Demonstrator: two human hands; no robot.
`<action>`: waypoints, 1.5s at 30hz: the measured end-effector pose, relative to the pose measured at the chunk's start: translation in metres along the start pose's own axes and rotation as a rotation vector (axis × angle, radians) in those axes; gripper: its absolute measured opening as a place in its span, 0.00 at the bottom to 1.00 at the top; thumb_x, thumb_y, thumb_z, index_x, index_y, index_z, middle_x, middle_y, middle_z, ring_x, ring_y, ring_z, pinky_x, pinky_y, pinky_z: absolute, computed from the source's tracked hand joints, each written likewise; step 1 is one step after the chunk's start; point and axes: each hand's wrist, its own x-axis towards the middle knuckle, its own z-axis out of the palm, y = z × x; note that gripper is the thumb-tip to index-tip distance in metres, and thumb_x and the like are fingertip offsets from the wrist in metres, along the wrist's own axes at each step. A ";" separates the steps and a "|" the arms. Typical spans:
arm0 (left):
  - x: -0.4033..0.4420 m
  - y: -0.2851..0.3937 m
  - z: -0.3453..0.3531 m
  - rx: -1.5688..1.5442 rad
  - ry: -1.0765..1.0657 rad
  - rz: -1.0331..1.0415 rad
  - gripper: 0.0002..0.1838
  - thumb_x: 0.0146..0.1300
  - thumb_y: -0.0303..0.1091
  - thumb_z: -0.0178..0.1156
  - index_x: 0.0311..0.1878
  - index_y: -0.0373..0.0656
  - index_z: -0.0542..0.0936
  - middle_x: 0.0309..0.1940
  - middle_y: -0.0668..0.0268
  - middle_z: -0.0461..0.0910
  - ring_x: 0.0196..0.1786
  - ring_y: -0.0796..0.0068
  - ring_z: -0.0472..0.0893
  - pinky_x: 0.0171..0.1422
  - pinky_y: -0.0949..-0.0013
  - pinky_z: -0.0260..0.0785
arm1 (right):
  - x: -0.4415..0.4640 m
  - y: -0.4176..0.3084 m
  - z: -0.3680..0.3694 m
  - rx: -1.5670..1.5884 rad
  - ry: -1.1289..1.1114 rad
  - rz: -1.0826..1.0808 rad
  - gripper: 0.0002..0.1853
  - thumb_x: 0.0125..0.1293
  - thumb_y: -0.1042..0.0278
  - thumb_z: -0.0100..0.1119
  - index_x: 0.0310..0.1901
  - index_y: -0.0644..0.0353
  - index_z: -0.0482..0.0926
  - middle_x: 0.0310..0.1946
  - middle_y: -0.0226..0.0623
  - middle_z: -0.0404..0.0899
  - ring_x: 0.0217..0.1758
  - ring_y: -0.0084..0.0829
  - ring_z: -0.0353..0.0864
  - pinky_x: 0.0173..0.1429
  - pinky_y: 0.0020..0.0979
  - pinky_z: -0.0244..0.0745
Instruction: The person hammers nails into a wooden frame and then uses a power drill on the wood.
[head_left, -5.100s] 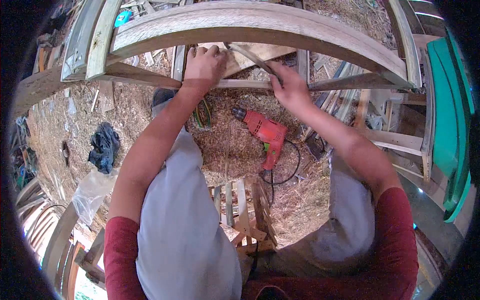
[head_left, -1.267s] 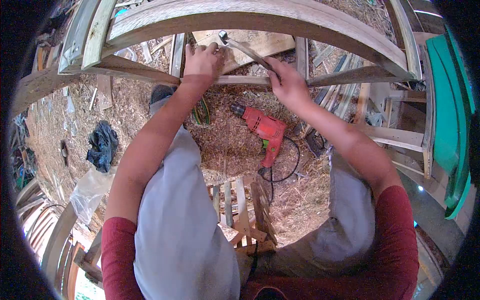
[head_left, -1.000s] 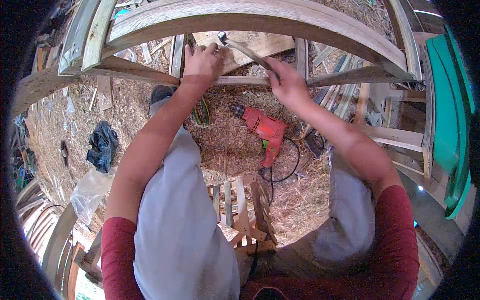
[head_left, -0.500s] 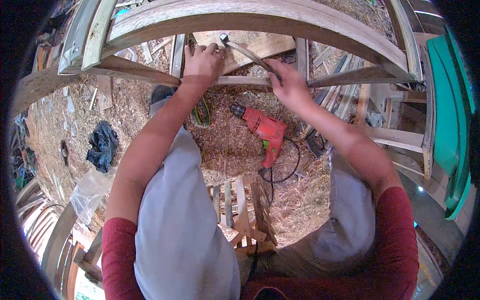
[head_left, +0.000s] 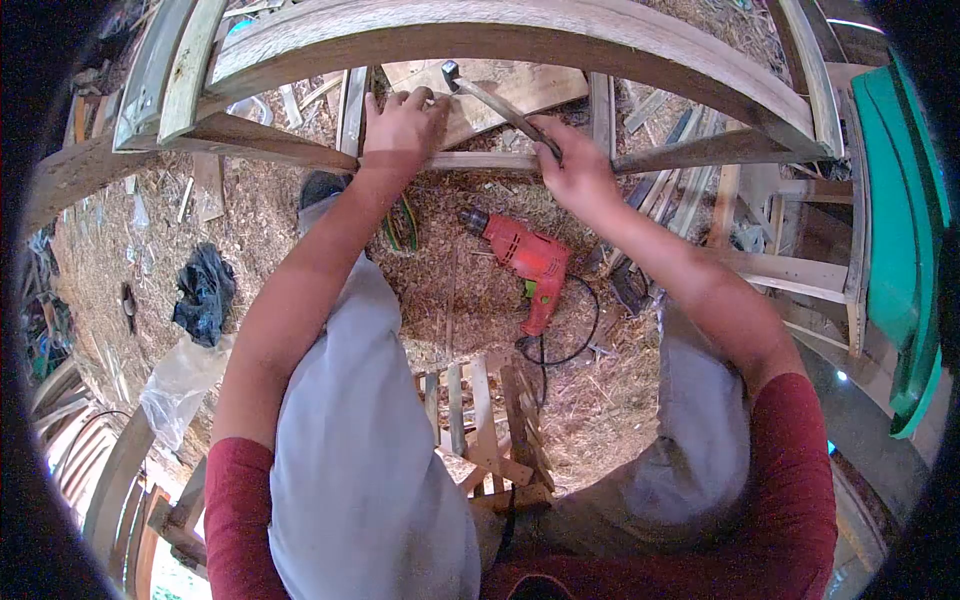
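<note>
My right hand [head_left: 580,165] is wrapped round the handle of a hammer [head_left: 500,108]. The hammer's metal head points up and left, close to the fingertips of my left hand [head_left: 405,125]. Those left fingers are bent and drawn together at the wooden frame [head_left: 490,160]; whatever they pinch, if anything, is too small or hidden to make out. Behind both hands lies a flat wooden board [head_left: 530,90], partly covered by the hammer and left hand. A curved wooden rail [head_left: 500,35] of the frame arches across the top of the view.
A red power drill [head_left: 530,260] with a black cord lies on the shavings-covered ground between my legs. Black plastic [head_left: 203,295] and a clear bag [head_left: 180,385] are at left. Wood strips [head_left: 690,180] and a green plastic piece [head_left: 900,240] are at right. Slatted wood [head_left: 485,420] sits below.
The hammer head has shifted very slightly relative to my left hand. Both hands stay almost in place, and the whole view has moved a little.
</note>
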 end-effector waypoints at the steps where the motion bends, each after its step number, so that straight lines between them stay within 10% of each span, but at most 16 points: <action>1: 0.000 -0.001 0.001 0.006 -0.007 0.000 0.21 0.69 0.44 0.62 0.65 0.64 0.83 0.62 0.68 0.80 0.64 0.57 0.80 0.68 0.36 0.65 | 0.000 0.002 0.002 0.007 0.014 -0.026 0.21 0.70 0.70 0.61 0.63 0.60 0.79 0.51 0.54 0.84 0.55 0.56 0.84 0.61 0.50 0.80; 45: 0.001 -0.004 -0.001 0.047 -0.053 0.033 0.20 0.69 0.45 0.62 0.63 0.62 0.83 0.61 0.69 0.80 0.62 0.57 0.81 0.70 0.28 0.64 | 0.000 -0.007 -0.006 0.004 0.017 -0.059 0.19 0.71 0.72 0.62 0.63 0.60 0.80 0.52 0.53 0.86 0.55 0.56 0.85 0.60 0.47 0.80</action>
